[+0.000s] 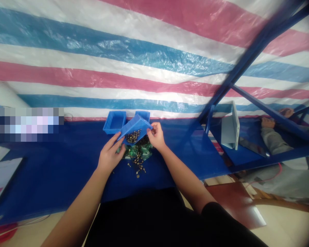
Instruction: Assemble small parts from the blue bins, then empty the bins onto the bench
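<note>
Two hands: left hand [109,154] and right hand [156,136], both on one blue plastic parts bin [135,128].
Left grip: clenched, fingers and thumb closed on the bin's lower edge.
Right grip: grasping, fingertips [154,127] pinched on the bin's right end.
Bin position: held in the air just above the table, steeply tilted, open side facing the person.
Bin contents: dark brass-coloured screws [133,136], gathered toward the lower side.
Below bin: green circuit boards [141,151] in a loose heap, directly under the hands, partly hidden by them.
Loose items: more brass-coloured screws [137,165] scattered on the table just in front of the heap, some touching it.
Person: black top [144,221] at the bottom of view, both forearms bare.
Work surface: blue table covering [54,175], bearing the heap.
Beyond hands: two further blue bins [114,122] [142,115], upright, side by side at the far table edge, the tilted bin overlapping them in view.
Left of table: white tablet-like slab [3,181], near the edge of view.
Right: blue steel frame [247,58], grey-white panel [230,127] standing beside it.
Far right: another person's hand [267,122], grey sleeve [275,142], well apart from the bin.
Backdrop: striped red, white and blue tarpaulin [118,51].
</note>
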`<state>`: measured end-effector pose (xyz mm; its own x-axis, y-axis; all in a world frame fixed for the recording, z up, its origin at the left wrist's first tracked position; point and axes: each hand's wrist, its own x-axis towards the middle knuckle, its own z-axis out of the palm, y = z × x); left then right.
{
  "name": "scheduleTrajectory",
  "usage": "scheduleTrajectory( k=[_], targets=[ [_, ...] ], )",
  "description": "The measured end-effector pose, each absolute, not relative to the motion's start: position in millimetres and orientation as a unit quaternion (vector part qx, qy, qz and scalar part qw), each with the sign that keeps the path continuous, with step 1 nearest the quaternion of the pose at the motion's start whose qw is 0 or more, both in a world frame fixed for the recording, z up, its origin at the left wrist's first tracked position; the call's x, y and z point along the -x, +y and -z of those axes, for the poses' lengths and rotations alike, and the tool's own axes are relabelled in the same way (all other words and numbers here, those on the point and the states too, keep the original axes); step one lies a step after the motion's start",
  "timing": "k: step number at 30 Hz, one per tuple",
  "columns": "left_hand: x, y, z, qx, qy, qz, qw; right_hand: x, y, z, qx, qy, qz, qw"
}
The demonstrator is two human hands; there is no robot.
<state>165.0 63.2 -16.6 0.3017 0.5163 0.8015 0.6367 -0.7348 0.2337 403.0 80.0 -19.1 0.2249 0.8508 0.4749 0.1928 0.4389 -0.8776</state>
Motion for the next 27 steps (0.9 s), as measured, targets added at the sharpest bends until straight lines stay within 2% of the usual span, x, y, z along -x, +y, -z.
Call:
scheduleTrajectory(
  k=[16, 27],
  targets=[
    [-162.8, 66.9, 19.7, 0.810, -0.359, 0.453, 0.102, -402.3, 79.0, 18.3, 0.456, -0.567, -0.256, 0.637],
    [-161.6, 65.7, 19.4, 0.792, -0.355, 0.486, 0.109, -400.8, 77.2, 17.0, 0.458, -0.565, -0.258, 0.636]
  ],
)
